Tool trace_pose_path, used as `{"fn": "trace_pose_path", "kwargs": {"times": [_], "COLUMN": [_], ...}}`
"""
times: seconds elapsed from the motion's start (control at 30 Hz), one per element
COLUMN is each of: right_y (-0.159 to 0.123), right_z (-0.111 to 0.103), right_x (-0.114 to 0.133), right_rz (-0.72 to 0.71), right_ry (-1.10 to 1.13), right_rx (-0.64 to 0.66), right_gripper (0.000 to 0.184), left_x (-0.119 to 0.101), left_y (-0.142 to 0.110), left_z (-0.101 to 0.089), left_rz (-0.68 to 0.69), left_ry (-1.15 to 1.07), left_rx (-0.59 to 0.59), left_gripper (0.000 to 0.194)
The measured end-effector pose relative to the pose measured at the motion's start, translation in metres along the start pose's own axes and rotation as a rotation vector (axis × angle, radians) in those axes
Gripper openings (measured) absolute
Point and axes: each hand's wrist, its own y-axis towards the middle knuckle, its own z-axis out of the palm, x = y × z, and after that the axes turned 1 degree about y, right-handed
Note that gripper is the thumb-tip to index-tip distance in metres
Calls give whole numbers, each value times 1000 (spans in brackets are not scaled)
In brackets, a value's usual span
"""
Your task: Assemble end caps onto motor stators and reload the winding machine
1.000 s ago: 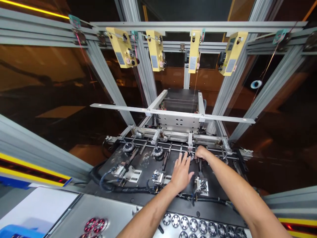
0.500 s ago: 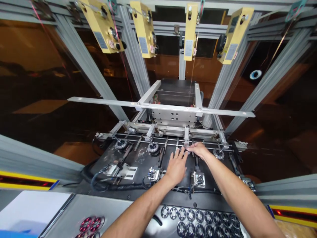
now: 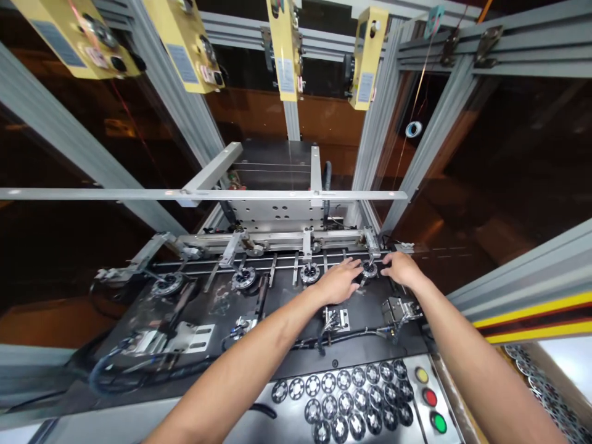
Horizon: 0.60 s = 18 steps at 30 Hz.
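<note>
At the rightmost station of the winding machine, a round slotted stator core [image 3: 369, 269] sits under a metal arm [image 3: 371, 243]. My left hand [image 3: 341, 282] is just left of it, fingers stretched out and apart, palm down over the black plate. On the other side, my right hand [image 3: 401, 269] has its thumb and fingers apart beside the core; I cannot tell whether it touches. Neither hand holds anything visible. Similar stator cores sit at the other stations: one [image 3: 309, 272] left of my left hand, another [image 3: 243, 279] farther left, and one [image 3: 167, 283] at the far left.
Rows of stator cores [image 3: 345, 404] lie on the metal front ledge, beside yellow, red and green buttons [image 3: 430, 398]. A long metal bar [image 3: 259, 195] spans above the stations. Yellow wire tensioners [image 3: 284, 55] hang overhead. A yellow-edged light curtain [image 3: 536, 317] stands at right.
The view has turned to the right. Both hands have moved from the third station's core to the rightmost one, and my right hand's pinching fingers have spread apart.
</note>
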Motion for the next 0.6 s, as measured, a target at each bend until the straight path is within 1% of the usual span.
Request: {"fn": "trace_pose_path", "kwargs": {"times": [0.07,0.17,0.23,0.37,0.47,0.6], "right_y": [12,20,21,27,41,65], "right_z": [7,20,25,29,28,29], "right_x": [-3,-4,-6,-13,-13,-7], "right_rz": [-39,-82,-68,38,109,157], "right_ry": [14,51,64,53,35,43], "right_rx": [30,68,79,97,120,140], "right_gripper": [25,25,25,26,28,29], "left_x": [1,3,3,-1,-2,0], "left_y": [22,36,37,35,35,34], "left_z": [11,23,26,27,27,30], "left_rz": [71,118,123,110,101,93], "left_ry": [21,62,88,117,130,137], "left_rx": [54,104,124,146,154,152], "left_gripper": [62,74,78,82,82,82]}}
